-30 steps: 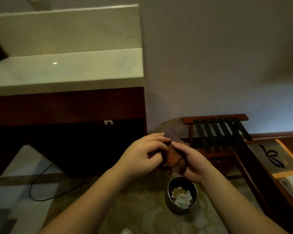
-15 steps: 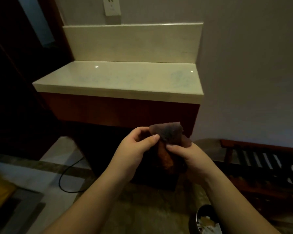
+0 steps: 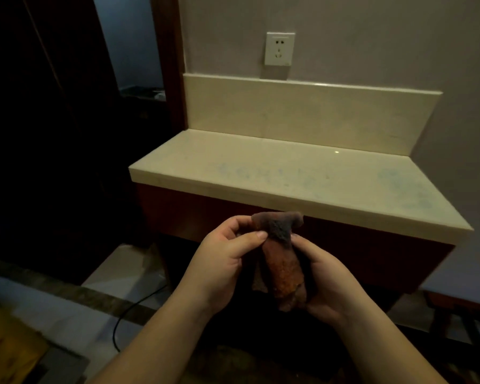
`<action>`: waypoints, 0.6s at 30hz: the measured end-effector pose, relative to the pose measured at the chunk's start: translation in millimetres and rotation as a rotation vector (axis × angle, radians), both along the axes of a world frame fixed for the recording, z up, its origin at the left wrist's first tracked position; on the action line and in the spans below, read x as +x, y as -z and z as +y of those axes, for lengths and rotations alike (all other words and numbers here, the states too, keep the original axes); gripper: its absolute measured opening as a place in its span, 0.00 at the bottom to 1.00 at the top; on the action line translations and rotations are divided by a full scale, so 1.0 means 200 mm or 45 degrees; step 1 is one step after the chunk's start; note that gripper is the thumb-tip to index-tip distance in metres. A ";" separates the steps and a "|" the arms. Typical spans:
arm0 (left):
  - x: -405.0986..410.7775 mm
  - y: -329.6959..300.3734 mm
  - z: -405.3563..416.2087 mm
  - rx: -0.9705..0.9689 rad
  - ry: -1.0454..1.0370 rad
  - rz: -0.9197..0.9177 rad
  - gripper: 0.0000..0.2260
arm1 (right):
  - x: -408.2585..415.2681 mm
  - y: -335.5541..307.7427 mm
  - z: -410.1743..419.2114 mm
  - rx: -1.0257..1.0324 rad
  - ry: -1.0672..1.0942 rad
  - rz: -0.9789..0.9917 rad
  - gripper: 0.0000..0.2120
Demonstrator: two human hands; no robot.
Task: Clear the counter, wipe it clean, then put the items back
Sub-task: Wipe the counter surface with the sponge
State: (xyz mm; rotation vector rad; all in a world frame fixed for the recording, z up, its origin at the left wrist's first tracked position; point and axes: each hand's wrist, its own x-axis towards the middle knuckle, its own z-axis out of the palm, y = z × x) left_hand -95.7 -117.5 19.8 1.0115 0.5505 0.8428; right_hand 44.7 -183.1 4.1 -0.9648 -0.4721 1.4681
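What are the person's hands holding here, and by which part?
A brown cloth: the left hand pinches its upper part, the right hand cups its lower side.

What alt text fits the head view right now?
Both hands, the left hand and right hand, hold a bunched brown cloth in front of a pale stone counter bearing faint bluish smudges. A wall socket sits above its backsplash.

Both hands [image 3: 222, 261] [image 3: 327, 281] apparently curled together
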 end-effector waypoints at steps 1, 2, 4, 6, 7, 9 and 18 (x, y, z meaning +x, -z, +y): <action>-0.04 0.00 0.05 -0.015 -0.001 -0.025 0.11 | -0.03 0.00 0.06 0.012 0.039 -0.050 0.18; -0.07 -0.01 0.09 -0.022 -0.009 -0.039 0.10 | -0.06 0.00 0.11 0.026 0.115 -0.128 0.17; -0.11 -0.01 0.18 -0.041 -0.042 -0.050 0.08 | -0.10 0.00 0.20 0.079 0.308 -0.334 0.14; -0.13 -0.01 0.25 -0.068 -0.072 -0.062 0.08 | -0.14 -0.02 0.29 0.153 0.387 -0.531 0.12; -0.14 -0.02 0.29 -0.073 -0.091 -0.063 0.07 | -0.15 -0.03 0.33 0.180 0.369 -0.613 0.10; -0.13 -0.02 0.37 -0.080 -0.141 -0.069 0.06 | -0.16 -0.06 0.40 0.211 0.284 -0.713 0.09; -0.07 -0.08 0.85 -0.062 -0.208 -0.094 0.07 | -0.09 -0.17 0.91 0.278 0.041 -1.152 0.19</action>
